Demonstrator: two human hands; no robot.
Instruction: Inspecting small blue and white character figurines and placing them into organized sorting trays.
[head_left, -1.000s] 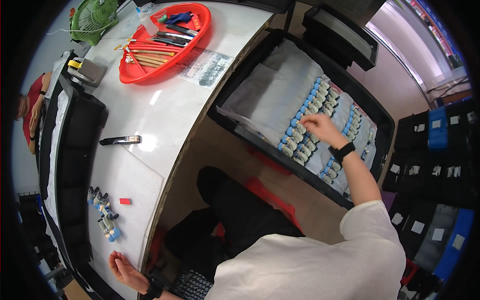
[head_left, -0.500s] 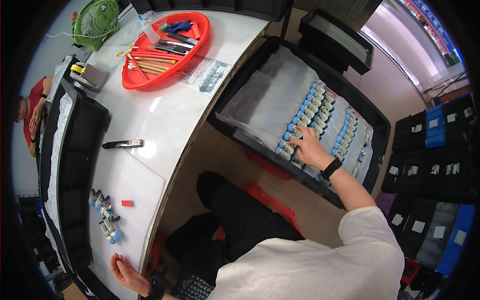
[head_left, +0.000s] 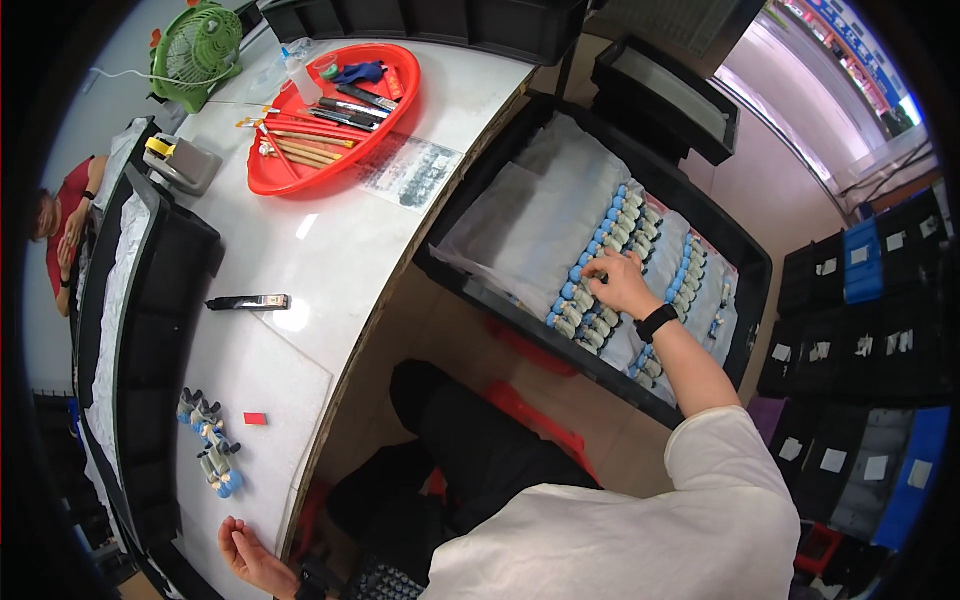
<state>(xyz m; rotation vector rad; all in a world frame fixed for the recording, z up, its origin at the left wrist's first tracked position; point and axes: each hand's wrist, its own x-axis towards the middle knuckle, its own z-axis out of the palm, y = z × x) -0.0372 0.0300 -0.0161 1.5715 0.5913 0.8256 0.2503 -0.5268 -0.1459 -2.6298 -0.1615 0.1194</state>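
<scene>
My right hand (head_left: 622,285) reaches into a black crate (head_left: 478,290) on the right. Its thumb and forefinger curl together at a row of small figurines (head_left: 607,240) with blue heads and pale grey bodies, closing on one in the row. The fingers partly cover that figurine. My left hand (head_left: 255,562) rests at the near end of the white table, fingers curled and pressed together, with nothing visible in them. Just beyond it, several loose figurines (head_left: 215,450) lie on a white sheet (head_left: 280,385), beside a small red block (head_left: 255,419).
A red tray (head_left: 270,183) with brushes, pens and a bottle stands at the table's far end, near a green fan (head_left: 195,52). A dark cutter-like tool (head_left: 248,302) lies mid-table. Black bins (head_left: 165,290) line the left edge; another person (head_left: 72,215) sits beyond.
My right thumb and forefinger have drawn together at the figurine row. My left hand stays in place. The whole view has shifted slightly.
</scene>
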